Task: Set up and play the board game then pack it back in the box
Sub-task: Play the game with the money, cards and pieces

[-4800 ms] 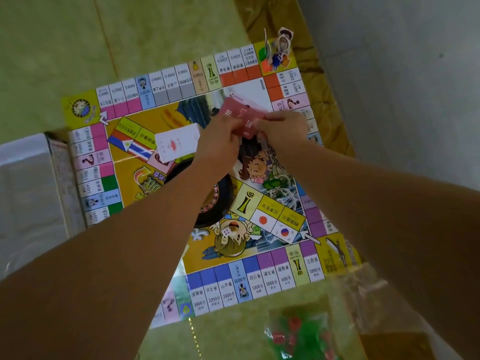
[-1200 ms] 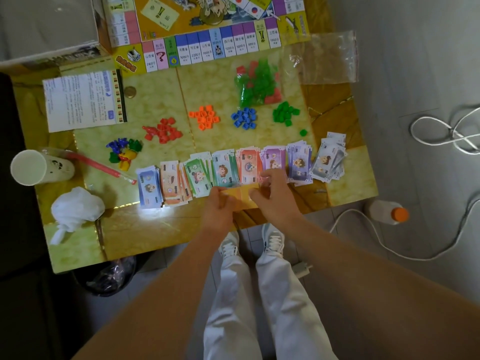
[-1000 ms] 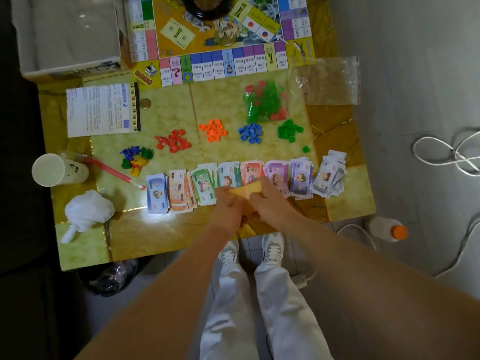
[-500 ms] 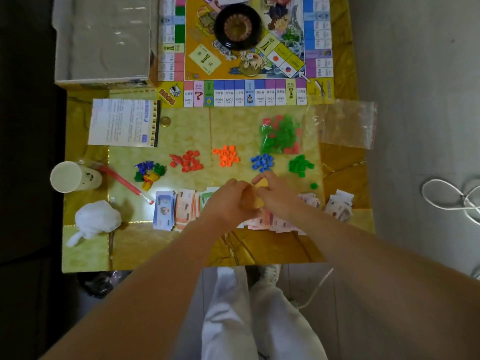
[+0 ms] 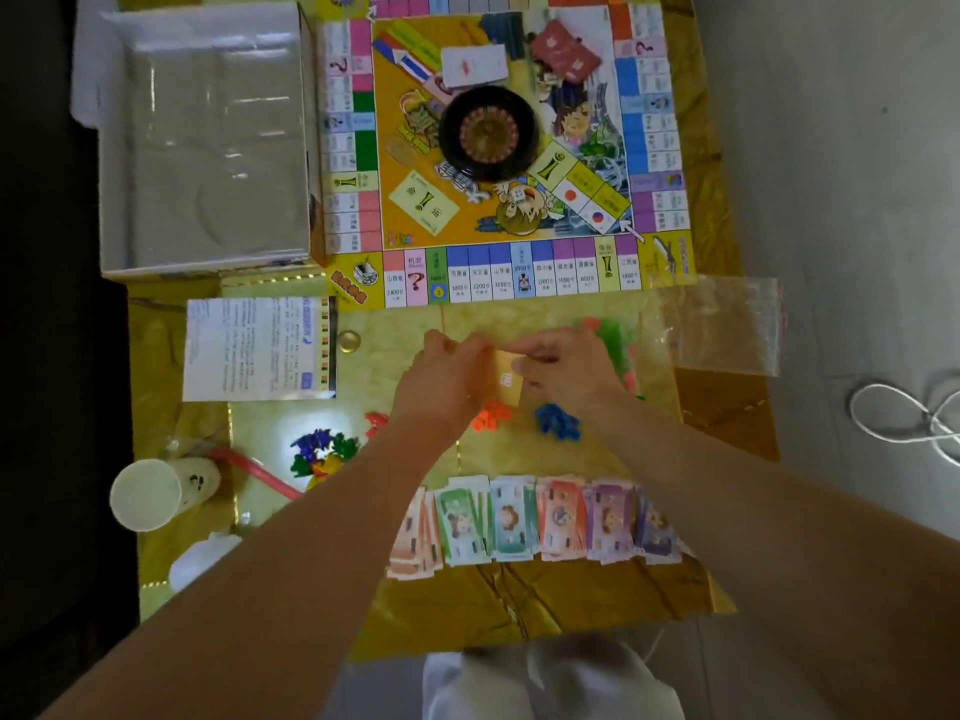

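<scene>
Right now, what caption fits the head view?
Left hand and right hand hold yellow cards between the game board and a row of play money.

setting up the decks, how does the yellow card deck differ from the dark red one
The yellow card deck is gripped between the left hand and right hand, off the game board; the dark red card deck lies on the game board, untouched. The yellow card deck is partly covered by fingers; the dark red card deck shows whole, skewed to the board's edges. Both are small rectangular stacks.
</scene>
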`<state>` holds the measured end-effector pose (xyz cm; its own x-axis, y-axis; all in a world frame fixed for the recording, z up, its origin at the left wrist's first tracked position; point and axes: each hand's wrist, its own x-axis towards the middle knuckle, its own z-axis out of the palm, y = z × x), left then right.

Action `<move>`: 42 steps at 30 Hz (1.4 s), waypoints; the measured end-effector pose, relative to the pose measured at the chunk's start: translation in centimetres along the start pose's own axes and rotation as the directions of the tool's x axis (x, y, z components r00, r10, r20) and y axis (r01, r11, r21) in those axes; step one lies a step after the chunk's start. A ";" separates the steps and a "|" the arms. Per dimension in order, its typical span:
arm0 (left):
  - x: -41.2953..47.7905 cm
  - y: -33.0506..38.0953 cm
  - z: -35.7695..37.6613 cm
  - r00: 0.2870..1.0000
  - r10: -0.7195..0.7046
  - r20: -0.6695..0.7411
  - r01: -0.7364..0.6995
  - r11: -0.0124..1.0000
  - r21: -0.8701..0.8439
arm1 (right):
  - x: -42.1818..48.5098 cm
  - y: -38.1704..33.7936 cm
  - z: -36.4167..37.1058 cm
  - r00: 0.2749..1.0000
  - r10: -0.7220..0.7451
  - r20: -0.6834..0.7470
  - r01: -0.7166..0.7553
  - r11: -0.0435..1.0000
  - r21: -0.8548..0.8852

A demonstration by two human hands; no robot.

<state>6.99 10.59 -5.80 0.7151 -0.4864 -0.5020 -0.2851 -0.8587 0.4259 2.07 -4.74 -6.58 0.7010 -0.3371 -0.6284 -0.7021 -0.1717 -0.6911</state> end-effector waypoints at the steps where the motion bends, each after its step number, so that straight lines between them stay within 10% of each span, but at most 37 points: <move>1: 0.7 -0.4 -0.5 1.000 -0.016 -0.010 0.015 0.999 -0.041 | 0.6 -0.7 0.4 0.999 0.000 -0.037 0.000 1.000 0.022; 22: 17.8 -8.6 -7.5 0.922 -0.386 -0.018 0.374 0.902 -0.217 | 16.5 -10.3 3.9 0.981 0.178 -0.070 -0.142 0.922 0.360; 38: 19.0 -8.6 -6.2 0.955 -0.278 -0.102 0.270 0.959 -0.086 | 19.9 -10.3 7.9 0.939 -0.068 -0.337 0.016 0.988 -0.154; 42: 19.0 -8.6 -6.3 0.953 -0.288 -0.092 0.277 0.954 -0.111 | 18.9 -9.9 8.1 0.941 -0.316 -0.119 0.265 0.911 -0.316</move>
<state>26.99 9.77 -14.27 0.8222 -0.2017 -0.5322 -0.0026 -0.9364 0.3508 23.33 -1.93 -14.50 0.8666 -0.3733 -0.3310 -0.4929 -0.5383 -0.6835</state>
